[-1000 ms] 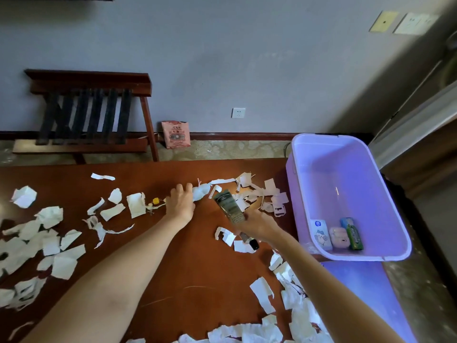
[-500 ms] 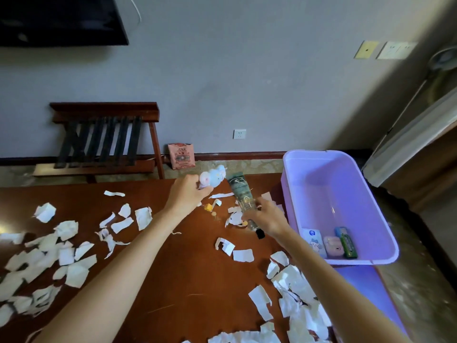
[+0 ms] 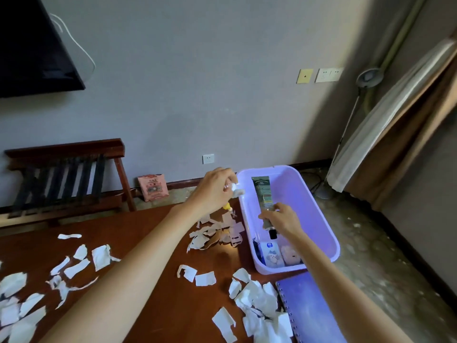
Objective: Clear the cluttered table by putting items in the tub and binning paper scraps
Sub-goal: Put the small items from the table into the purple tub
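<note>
While both hands are over or at the tub [image 3: 306, 194], the step in hand appears to be depositing items, with the paper work not yet begun.

Right hand [image 3: 280, 219]: fingers curled round the lower end of a dark tube [image 3: 263, 194], just above its black cap. The tube is held lengthwise inside the tub's outline, above the floor of it; whether it touches the bottom cannot be told.

Left hand [image 3: 215, 191]: fingers closed on a small white item [image 3: 238, 191] with a yellow piece [image 3: 227, 207] hanging below. It is blurred and cannot be identified further. It sits at the tub's left rim, not clearly past it.

Tub contents at the near end: a white packet [image 3: 272, 256] and a soft beige item [image 3: 291, 254], side by side.

Table [image 3: 148, 243]: paper scraps [image 3: 257, 300] lie across it in several clusters, one heap just beside the tub's left wall. A purple notebook [image 3: 311, 310] lies at the near right corner, touching the scraps.

Assessment: the next move calls for the right hand to let go of the tube, and for the left hand to carry its item over the rim before letting go. The notebook then looks due for the tub. No bin is in view, so the scraps will need gathering and a bin located.
</note>
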`<state>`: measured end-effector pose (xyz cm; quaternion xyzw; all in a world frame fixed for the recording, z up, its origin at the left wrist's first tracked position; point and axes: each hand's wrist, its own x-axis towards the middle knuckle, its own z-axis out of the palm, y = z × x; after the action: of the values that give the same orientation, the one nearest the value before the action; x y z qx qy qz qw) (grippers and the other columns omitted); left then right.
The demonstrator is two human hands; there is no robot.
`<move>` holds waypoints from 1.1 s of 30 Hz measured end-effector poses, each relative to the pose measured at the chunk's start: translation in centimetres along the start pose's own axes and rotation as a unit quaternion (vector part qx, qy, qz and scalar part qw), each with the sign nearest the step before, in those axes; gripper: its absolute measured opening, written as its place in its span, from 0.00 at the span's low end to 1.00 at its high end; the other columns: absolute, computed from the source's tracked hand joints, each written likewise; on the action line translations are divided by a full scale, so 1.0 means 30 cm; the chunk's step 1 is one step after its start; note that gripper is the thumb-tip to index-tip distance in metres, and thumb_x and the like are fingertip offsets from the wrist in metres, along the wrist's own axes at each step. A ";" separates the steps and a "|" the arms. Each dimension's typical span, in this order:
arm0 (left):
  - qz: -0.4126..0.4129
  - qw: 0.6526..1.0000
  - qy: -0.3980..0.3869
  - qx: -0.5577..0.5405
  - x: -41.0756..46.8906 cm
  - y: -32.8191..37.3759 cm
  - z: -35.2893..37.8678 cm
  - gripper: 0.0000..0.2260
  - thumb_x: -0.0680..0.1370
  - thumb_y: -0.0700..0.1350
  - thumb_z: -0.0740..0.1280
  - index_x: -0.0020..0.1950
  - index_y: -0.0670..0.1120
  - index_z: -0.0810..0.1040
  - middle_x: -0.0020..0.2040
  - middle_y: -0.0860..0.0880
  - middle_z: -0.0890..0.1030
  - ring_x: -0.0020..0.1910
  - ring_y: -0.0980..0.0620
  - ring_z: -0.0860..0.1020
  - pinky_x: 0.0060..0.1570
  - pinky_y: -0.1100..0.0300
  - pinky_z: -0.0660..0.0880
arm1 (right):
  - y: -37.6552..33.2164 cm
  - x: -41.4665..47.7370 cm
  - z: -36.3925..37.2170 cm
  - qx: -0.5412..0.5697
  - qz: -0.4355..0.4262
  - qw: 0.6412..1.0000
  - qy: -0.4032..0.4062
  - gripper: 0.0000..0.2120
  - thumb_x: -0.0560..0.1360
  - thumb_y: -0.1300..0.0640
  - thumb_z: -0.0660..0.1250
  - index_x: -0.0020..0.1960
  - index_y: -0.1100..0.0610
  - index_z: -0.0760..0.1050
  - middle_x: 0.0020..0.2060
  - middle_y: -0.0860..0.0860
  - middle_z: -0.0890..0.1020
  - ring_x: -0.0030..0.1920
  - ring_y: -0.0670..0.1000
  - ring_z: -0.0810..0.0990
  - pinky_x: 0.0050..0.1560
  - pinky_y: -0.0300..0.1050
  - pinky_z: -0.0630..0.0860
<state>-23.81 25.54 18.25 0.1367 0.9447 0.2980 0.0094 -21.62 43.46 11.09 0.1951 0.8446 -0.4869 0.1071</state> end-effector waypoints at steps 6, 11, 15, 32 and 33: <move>0.025 0.999 0.032 0.018 0.119 0.104 0.120 0.11 0.77 0.32 0.59 0.53 0.39 0.79 0.53 0.41 0.77 0.51 0.42 0.77 0.48 0.54 0.74 | 0.108 0.107 -0.127 -0.115 0.038 0.993 0.016 0.07 0.70 0.58 0.67 0.38 0.58 0.70 0.29 0.50 0.78 0.36 0.54 0.76 0.32 0.41 0.66; 0.005 1.000 0.023 -0.010 0.207 0.139 0.221 0.09 0.77 0.33 0.58 0.48 0.38 0.78 0.50 0.43 0.77 0.42 0.46 0.75 0.42 0.55 0.73 | 0.183 0.214 -0.138 -0.177 0.066 0.982 -0.009 0.05 0.69 0.58 0.64 0.43 0.58 0.72 0.40 0.55 0.83 0.40 0.54 0.78 0.33 0.39 0.69; -0.019 1.000 -0.004 -0.007 0.265 0.120 0.296 0.07 0.76 0.35 0.61 0.45 0.38 0.79 0.44 0.45 0.75 0.47 0.45 0.76 0.42 0.63 0.66 | 0.223 0.290 -0.097 -0.214 0.073 0.974 -0.025 0.06 0.71 0.56 0.63 0.44 0.59 0.71 0.39 0.55 0.81 0.46 0.57 0.78 0.37 0.43 0.69; -0.073 0.994 -0.083 -0.019 0.320 0.062 0.403 0.08 0.77 0.37 0.57 0.45 0.45 0.74 0.45 0.48 0.75 0.44 0.47 0.75 0.36 0.60 0.65 | 0.298 0.357 -0.016 -0.316 0.037 0.947 -0.045 0.24 0.76 0.57 0.63 0.68 0.66 0.60 0.63 0.62 0.73 0.63 0.62 0.73 0.58 0.50 0.72; -0.074 0.993 -0.095 -0.018 0.324 0.061 0.404 0.07 0.77 0.37 0.57 0.45 0.47 0.72 0.46 0.47 0.76 0.45 0.45 0.75 0.37 0.60 0.65 | 0.292 0.358 -0.025 -0.313 0.030 0.948 -0.035 0.24 0.76 0.56 0.63 0.67 0.65 0.61 0.62 0.62 0.73 0.62 0.62 0.74 0.57 0.51 0.72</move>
<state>-31.49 36.33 9.92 0.0937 0.9415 0.2992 0.1232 -27.50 50.48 0.63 0.1596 0.9442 -0.2007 0.2068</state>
